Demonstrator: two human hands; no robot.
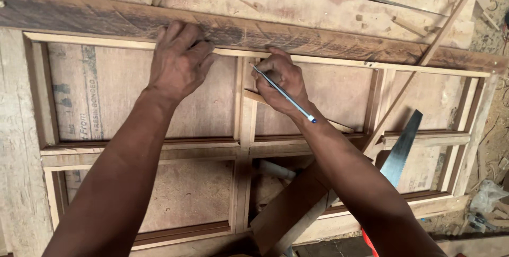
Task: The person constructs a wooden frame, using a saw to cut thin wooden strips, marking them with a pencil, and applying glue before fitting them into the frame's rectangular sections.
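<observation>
Head view, only feed I have. My left hand [177, 61] is flat, fingers curled, pressing on the top rail of the wooden frame [244, 143] where it meets the dark plank [318, 39] behind it. It grips nothing, just bears down on the wood.

My right hand [281, 82] is closed around a pen [283, 93], slim and silvery with a blue cap end pointing back toward my wrist. The tip sits at the top rail, just beside the centre upright of the frame. A thin wood strip [339, 126] runs under that hand and pokes out to its right; can't tell whether the fingers pinch it as well.

The frame lies flat on plywood sheets [95, 98], split into panels by a centre upright and a cross rail. A handsaw [401, 151] lies over the lower right panel, blade up-right, red handle mostly behind my right forearm. A long thin batten [424, 61] lies diagonally across the right side. Loose wood blocks [289, 206] are stacked in the lower middle panel. Offcuts and sawdust are strewn top right.
</observation>
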